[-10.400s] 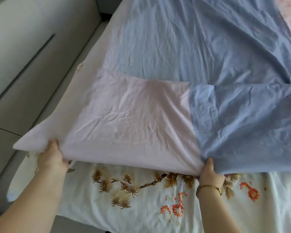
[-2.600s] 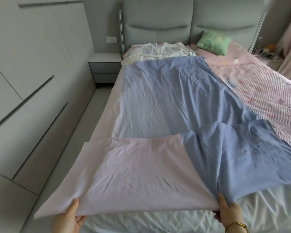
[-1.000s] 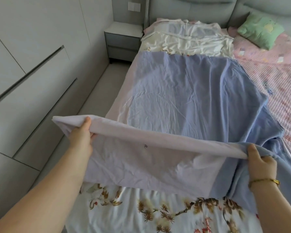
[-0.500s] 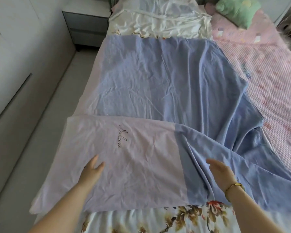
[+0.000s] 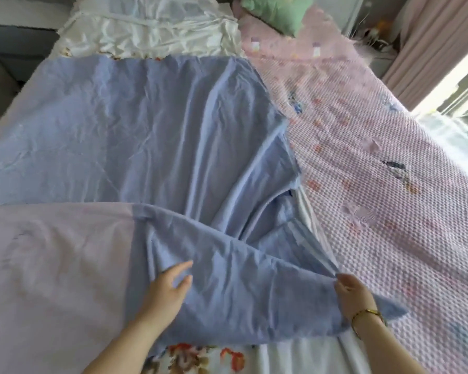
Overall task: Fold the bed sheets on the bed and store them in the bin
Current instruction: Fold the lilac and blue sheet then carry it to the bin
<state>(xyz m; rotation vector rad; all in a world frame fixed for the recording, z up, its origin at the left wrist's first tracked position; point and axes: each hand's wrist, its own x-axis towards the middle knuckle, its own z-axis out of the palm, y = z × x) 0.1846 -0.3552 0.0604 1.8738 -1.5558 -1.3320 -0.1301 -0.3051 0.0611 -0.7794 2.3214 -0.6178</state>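
Moved: our right hand, now at the blue sheet edge, fingers pinching it.
Left hand: fingers straight, pressing sheet.

The bed carries a white floral sheet, with a blue-and-lilac sheet over its left half and a pink blanket on the right. Crumpled white bedding and a green pillow lie at the head.

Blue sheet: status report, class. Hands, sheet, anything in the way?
Left hand flat on blue sheet. Right hand pinches its bunched edge. One fold laid, wrinkled. Pink blanket alongside.
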